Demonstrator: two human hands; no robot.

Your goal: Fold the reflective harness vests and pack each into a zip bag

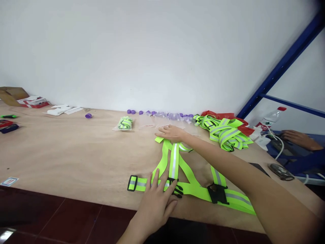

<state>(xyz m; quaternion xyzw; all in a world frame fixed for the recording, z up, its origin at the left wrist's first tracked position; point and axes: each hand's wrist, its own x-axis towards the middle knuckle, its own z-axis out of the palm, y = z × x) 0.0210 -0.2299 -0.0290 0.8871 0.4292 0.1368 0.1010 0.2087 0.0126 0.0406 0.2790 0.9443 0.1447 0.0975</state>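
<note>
A neon-yellow reflective harness (174, 159) with grey stripes and black buckles lies spread on the wooden table. My left hand (158, 201) rests on its lower strap, fingers spread, beside a black side-release buckle (177, 191). Across the top of the harness lies my right hand (172, 133), its fingers stretched out to the left over the strap. A short strap end (159, 139) shows just below those fingertips. Farther right on the harness is a large black piece (217, 194), partly below my right forearm.
Clear plastic bags (146, 121) and purple rolls (131, 111) line the wall. One packed bag (125, 123) holds a folded harness. More reflective straps (225, 132) are heaped at right, near a bottle (273, 117) and a co-worker's hand (301, 139). A box (14, 95) stands far left.
</note>
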